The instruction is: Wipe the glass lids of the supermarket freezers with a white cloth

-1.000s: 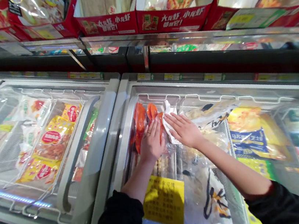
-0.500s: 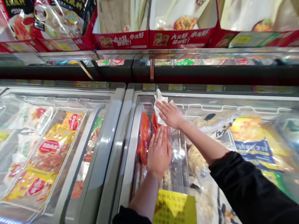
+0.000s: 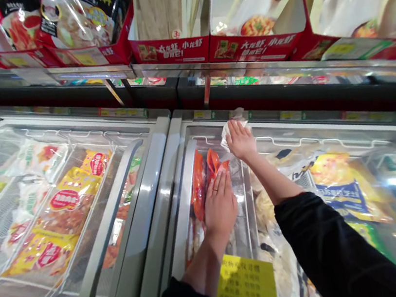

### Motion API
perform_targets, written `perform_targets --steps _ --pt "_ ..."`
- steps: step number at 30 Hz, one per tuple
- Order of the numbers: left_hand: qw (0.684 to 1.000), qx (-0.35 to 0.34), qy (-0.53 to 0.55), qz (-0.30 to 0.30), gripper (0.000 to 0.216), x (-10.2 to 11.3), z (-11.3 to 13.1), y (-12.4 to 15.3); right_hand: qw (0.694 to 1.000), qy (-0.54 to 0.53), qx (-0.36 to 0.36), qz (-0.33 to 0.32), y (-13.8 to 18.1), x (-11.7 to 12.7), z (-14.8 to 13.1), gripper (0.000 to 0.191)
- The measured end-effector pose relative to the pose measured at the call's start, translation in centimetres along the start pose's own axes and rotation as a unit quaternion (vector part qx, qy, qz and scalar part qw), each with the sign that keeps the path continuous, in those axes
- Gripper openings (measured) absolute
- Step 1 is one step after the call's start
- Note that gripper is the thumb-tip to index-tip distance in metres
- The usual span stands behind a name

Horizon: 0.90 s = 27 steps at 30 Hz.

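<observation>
My right hand (image 3: 241,141) presses a crumpled white cloth (image 3: 225,140) against the far end of the freezer's clear lid (image 3: 239,196). The cloth sticks out past the fingertips and on the left of the hand. Closer to me, my left hand (image 3: 221,206) lies flat on the same lid with fingers stretched out and nothing in it. A ring shows on one finger. Beneath the lid, orange-red packs (image 3: 199,185) lie beside and partly under the left hand. A yellow notice (image 3: 244,287) with printed text is on the lid below my wrists.
On the left stands another lidded freezer with a curved handle (image 3: 109,225) and yellow food bags (image 3: 67,199) inside. Above the freezers runs a shelf with red display boxes (image 3: 173,51) of packaged food. Pale and blue-yellow bags (image 3: 338,187) lie under the lid on the right.
My right hand has slid the cloth rightward and a little farther away along the lid. The left hand stays flat on the lid, and the view has shifted slightly.
</observation>
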State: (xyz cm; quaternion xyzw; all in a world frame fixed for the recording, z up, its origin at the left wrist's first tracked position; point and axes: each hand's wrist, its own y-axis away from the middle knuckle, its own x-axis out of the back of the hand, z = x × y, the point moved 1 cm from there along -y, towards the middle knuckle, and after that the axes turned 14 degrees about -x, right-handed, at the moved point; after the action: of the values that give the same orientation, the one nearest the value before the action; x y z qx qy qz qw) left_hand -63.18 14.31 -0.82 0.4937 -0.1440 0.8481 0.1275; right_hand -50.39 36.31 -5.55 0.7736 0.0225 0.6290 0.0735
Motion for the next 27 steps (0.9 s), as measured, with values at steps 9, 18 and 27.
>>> perform_targets --steps 9,18,27 --pt "0.985 0.047 0.137 0.092 0.059 1.0 -1.3 0.5 0.984 0.019 0.168 -0.052 5.2 1.0 -0.3 0.065" --pt "0.987 0.099 0.099 0.084 0.065 2.4 -5.3 -1.5 0.999 -0.036 -0.035 0.013 5.8 -0.2 -0.8 0.069" --pt "0.991 0.091 0.037 0.086 0.07 0.9 -5.3 -1.4 0.986 0.008 0.153 -0.06 1.9 0.2 -5.9 0.067"
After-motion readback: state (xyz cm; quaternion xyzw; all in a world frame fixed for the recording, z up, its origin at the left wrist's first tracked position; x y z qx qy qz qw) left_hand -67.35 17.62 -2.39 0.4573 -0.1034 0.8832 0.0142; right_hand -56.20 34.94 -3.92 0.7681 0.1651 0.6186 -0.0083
